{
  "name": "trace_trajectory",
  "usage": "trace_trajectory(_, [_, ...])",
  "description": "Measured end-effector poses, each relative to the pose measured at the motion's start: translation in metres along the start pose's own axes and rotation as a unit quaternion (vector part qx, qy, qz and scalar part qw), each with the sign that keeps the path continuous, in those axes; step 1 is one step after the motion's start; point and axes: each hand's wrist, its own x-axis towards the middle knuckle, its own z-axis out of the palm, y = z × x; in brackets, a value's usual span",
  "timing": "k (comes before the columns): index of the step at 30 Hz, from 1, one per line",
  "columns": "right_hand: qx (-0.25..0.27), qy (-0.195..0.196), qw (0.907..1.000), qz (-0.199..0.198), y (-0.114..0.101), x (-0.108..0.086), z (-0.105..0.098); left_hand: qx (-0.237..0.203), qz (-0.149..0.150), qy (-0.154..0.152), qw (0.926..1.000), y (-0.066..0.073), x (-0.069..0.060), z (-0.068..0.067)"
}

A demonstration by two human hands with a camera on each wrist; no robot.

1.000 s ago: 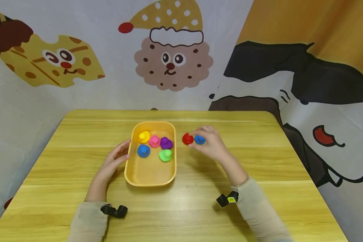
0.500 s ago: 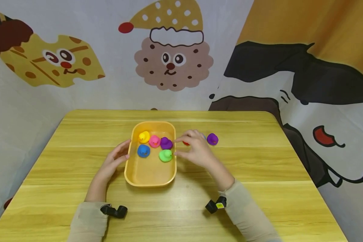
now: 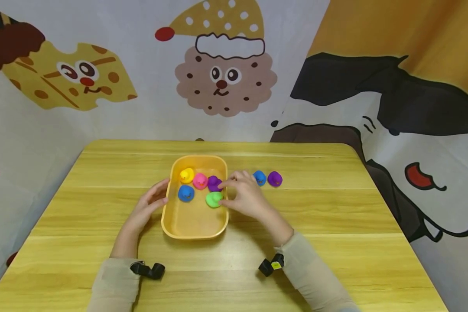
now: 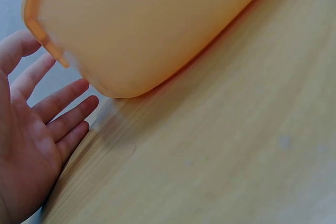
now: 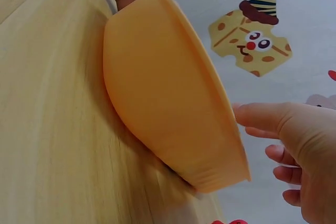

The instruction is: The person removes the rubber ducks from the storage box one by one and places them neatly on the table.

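Note:
A yellow plastic bin (image 3: 195,223) holds several small toy ducks. Inside are a yellow duck (image 3: 186,175), a pink duck (image 3: 200,181), a blue duck (image 3: 186,193), a purple duck (image 3: 214,183) and a green duck (image 3: 213,199). My left hand (image 3: 145,207) touches the bin's left side, its fingers spread and fairly straight in the left wrist view. Over the right rim reaches my right hand (image 3: 245,196), thumb and forefinger apart beside the purple and green ducks. Nothing shows in its grasp. A red duck (image 5: 229,222) peeks in at the right wrist view's bottom edge.
Right of the bin, a second blue duck (image 3: 259,178) and a second purple duck (image 3: 274,179) stand on the wooden table (image 3: 335,208). Behind it hangs a cloth (image 3: 140,125) with cartoon prints.
My right hand has moved left from beside the red duck to over the bin's right rim. The outside blue and purple ducks are uncovered. My left hand keeps its place.

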Motion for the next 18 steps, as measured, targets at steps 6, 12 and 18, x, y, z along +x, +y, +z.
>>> trace_trajectory(6, [-0.029, -0.023, 0.9993, 0.005, -0.003, 0.006, 0.005, -0.001, 0.000, 0.002, 1.0000, 0.000, 0.000, 0.000])
trace_trajectory(12, [-0.056, -0.047, 0.9969, 0.027, -0.010, 0.010, 0.008, -0.003, 0.000, 0.000, 1.0000, 0.000, -0.001, -0.001])
trace_trajectory(18, [-0.086, -0.060, 0.9931, 0.052, -0.018, 0.012, 0.012, 0.001, 0.002, 0.000, 1.0000, 0.000, -0.001, 0.000])
